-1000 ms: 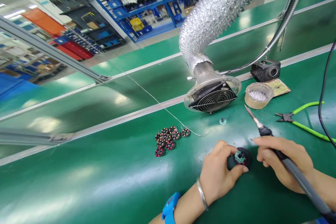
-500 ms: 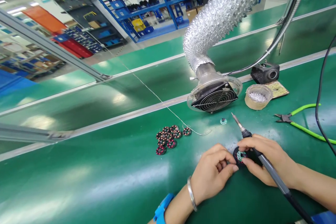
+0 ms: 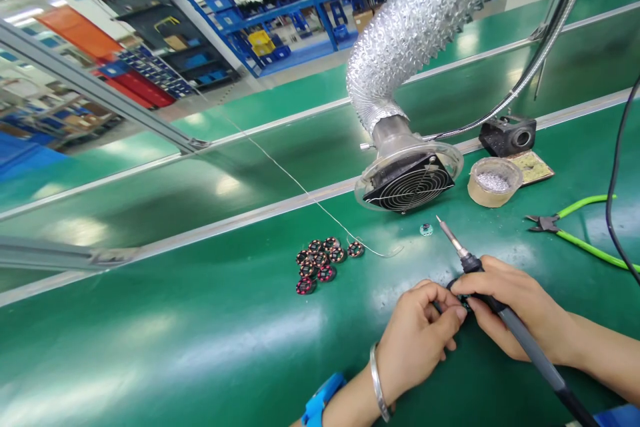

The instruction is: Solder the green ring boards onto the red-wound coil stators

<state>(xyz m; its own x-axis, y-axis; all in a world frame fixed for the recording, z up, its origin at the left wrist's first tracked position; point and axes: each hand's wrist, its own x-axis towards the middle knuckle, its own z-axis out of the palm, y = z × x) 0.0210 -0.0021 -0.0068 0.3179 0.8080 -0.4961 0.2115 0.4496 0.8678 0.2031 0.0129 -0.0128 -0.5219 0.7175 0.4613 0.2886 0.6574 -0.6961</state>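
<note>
1. Since your left hand (image 3: 416, 328) closed in, the dark round part (image 3: 466, 303) is mostly hidden between both hands; left fingertips narrow, can't tell if gripping.
2. Your right hand (image 3: 536, 305) holds the soldering iron (image 3: 520, 335), tip angled toward the tabletop's (image 3: 200, 353) far edge: likely finger adjustment, not iron work.
3. Wound rings (image 3: 319, 259) lie leftward, unmoved.

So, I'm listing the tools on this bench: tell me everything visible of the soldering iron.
The soldering iron is slim, with a metal-looking barrel tapering to a narrow tip, a black grip section and a grey handle, black again toward the rear. It lies slantwise in the right hand, tip pointing away from the person, apart from the small green board. Whether it is hot cannot be seen.
</note>
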